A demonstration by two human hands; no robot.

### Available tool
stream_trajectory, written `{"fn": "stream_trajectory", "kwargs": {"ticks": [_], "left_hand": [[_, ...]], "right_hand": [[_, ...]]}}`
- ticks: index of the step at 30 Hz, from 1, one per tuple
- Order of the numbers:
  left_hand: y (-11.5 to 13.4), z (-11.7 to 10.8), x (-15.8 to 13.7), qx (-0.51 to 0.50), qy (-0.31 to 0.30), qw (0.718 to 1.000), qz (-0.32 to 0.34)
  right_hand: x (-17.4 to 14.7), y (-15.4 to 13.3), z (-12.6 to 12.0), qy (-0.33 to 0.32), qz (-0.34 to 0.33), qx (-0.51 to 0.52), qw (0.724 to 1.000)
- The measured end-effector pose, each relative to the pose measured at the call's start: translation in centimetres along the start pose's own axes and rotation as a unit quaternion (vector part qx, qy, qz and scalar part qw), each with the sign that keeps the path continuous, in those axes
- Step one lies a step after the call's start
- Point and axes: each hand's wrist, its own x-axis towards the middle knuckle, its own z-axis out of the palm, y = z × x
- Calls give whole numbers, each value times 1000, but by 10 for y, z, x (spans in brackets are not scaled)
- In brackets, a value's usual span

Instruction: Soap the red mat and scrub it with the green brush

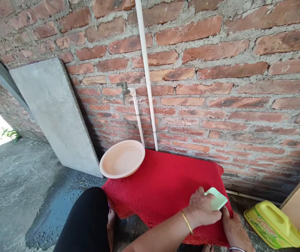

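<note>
A red cloth [171, 175] with a lacy edge lies spread over a low, flat-topped support in front of me. My left hand [203, 208], with a gold bangle at the wrist, grips a flat pale green plastic piece [216, 198] over the cloth's right part. It looks like the back of a scrubbing brush; its underside is hidden. At the right edge of the cloth, my right hand [235, 227] is closed on the border, its thumb on top and its other fingers partly hidden. A pale pink basin [122, 161] stands tilted at the cloth's far left corner.
Behind is a brick wall [202, 77] with a tap [123, 91] above the basin and white pipes [146, 70]. A grey slab [55, 115] leans at left, beside wet floor [57, 203]. A yellow jug [276, 224] lies at right. My knee [86, 220] is near the cloth.
</note>
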Motion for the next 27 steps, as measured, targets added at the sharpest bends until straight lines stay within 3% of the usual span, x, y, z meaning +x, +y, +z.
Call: {"fn": "stream_trajectory", "kwargs": {"ticks": [3,5,9,11,13,15,19,22,24,27], "left_hand": [[-28,-21,-9,-2,50,998,-45],[-59,-45,-16,7,107,988,-114],[-120,-91,-31,40,235,932,-272],[-134,-100,-36,58,255,912,-316],[-133,-95,-36,68,247,910,-324],[-115,-77,-35,64,220,927,-297],[-61,-23,-33,19,113,980,-160],[-34,3,-37,-27,47,996,-73],[-33,1,-42,-43,42,996,-59],[-55,-28,-49,-29,88,992,-88]], "right_hand": [[-2,-1,0,2,-1,-5,1000],[-4,-3,-1,6,1,-1,1000],[-6,-4,0,9,4,10,1000],[-5,-3,1,11,-1,13,1000],[-2,-1,2,13,-4,15,1000],[1,1,3,13,-4,15,1000],[7,4,4,14,-11,16,1000],[7,5,3,17,-10,11,1000],[7,4,2,17,-7,5,1000],[5,2,1,6,-6,1,1000]]}}
